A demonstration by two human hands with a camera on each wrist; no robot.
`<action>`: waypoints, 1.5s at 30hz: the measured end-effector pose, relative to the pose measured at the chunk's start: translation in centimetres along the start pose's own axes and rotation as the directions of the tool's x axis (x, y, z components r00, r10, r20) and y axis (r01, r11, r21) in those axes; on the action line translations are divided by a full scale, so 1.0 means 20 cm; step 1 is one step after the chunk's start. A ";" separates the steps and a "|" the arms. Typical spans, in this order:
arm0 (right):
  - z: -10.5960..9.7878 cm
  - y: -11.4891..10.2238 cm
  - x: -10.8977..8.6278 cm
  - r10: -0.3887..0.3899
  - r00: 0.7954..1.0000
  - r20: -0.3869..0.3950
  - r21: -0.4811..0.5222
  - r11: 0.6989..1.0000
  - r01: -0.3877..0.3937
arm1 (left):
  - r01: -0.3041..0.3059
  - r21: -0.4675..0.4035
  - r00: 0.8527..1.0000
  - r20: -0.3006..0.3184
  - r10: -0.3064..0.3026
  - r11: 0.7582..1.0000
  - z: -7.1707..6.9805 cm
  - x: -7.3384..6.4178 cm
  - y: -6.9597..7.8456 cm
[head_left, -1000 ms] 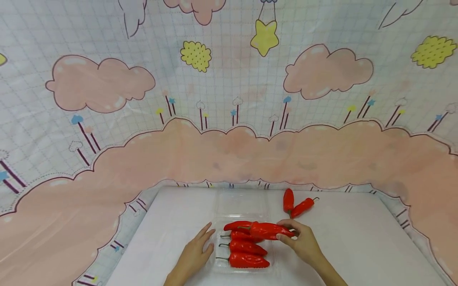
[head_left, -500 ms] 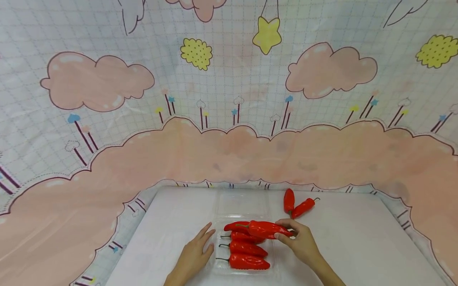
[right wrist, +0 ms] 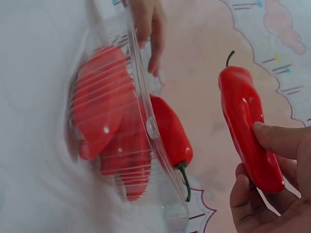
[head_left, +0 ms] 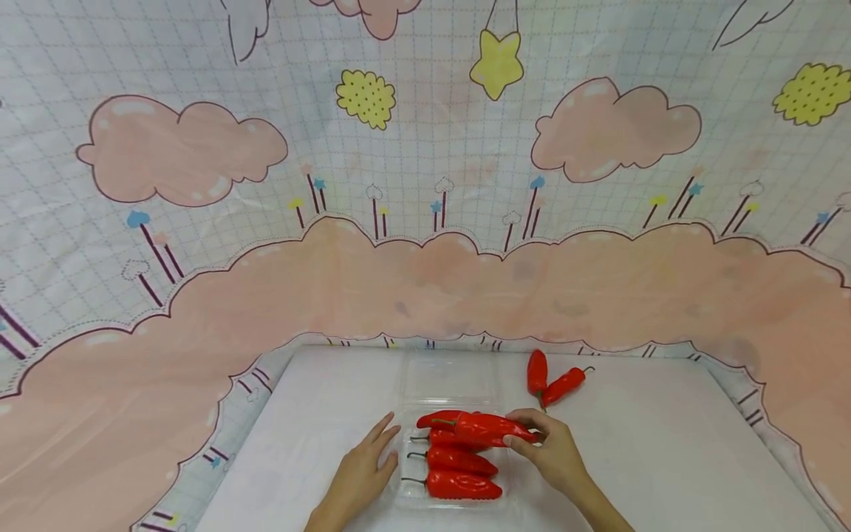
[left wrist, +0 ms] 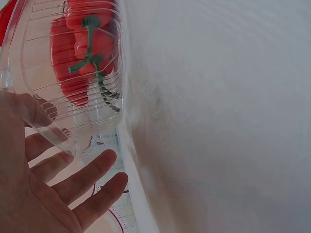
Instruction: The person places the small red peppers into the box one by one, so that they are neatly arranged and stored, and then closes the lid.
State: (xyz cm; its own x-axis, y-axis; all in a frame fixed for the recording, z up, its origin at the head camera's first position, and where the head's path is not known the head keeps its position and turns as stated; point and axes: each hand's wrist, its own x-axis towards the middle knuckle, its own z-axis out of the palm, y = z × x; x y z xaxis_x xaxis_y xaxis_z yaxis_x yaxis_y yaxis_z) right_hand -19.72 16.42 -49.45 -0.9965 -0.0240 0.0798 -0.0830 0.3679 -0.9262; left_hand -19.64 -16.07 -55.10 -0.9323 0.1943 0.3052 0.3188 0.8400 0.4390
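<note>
– what do we have in the right hand (head_left: 557,449)?
– a long red pepper (head_left: 484,428), glossy, with a crease down its flank. we see thumb and fingers pinching it near the tapered end, its thin green stem (right wrist: 229,58) pointing left in the head view.
– and where is it?
– above the far part of the clamshell box (left wrist: 36,60), clear plastic with ribbed walls. four more peppers (head_left: 463,485) lie inside, smooth and plump.
– the left hand (head_left: 362,465)?
– fingers spread, holding nothing, just beside the box's left wall. we can't tell whether they touch it.
– the lid (head_left: 450,377)?
– folded back beyond the box, so see-through that we mostly catch its edges. to its right, two peppers (head_left: 537,372) meet in a v on the smooth white bench (head_left: 665,451); behind hangs a sheet (head_left: 425,288) printed with pink clouds.
</note>
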 end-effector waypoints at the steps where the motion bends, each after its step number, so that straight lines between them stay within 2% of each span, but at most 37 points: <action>1: 0.01 0.00 0.00 0.008 1.000 0.001 0.000 1.000 -0.008 | -0.001 0.000 1.000 -0.001 0.001 1.000 0.00 0.00 0.00; 6: 0.04 0.01 0.00 0.043 0.999 0.008 -0.009 0.999 -0.043 | 0.002 -0.003 1.000 0.001 -0.002 1.000 0.00 0.00 0.01; 19: 0.12 0.04 0.02 0.047 0.999 0.022 -0.012 0.999 -0.047 | -0.001 -0.011 1.000 -0.006 0.001 1.000 0.00 0.00 0.00; 29: 0.18 0.04 0.03 0.016 0.999 0.052 -0.042 0.999 -0.014 | 0.001 -0.002 1.000 -0.011 -0.001 1.000 0.00 0.00 0.00; 36: 0.21 0.04 0.04 0.000 0.999 0.039 -0.060 0.998 0.003 | 0.006 -0.008 1.000 -0.004 -0.006 1.000 0.00 0.01 0.00; 45: 0.24 0.05 0.03 -0.026 0.999 0.040 -0.145 0.989 0.031 | 0.021 -0.004 1.000 0.020 -0.021 1.000 0.00 0.01 0.00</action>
State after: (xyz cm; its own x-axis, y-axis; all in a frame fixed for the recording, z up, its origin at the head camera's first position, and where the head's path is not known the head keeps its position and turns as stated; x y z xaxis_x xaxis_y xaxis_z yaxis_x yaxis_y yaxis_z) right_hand -20.50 12.26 -52.04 -0.9935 -0.0709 0.0885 -0.1122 0.4980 -0.8599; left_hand -19.81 -16.02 -54.96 -0.9420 0.1869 0.2787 0.2999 0.8417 0.4490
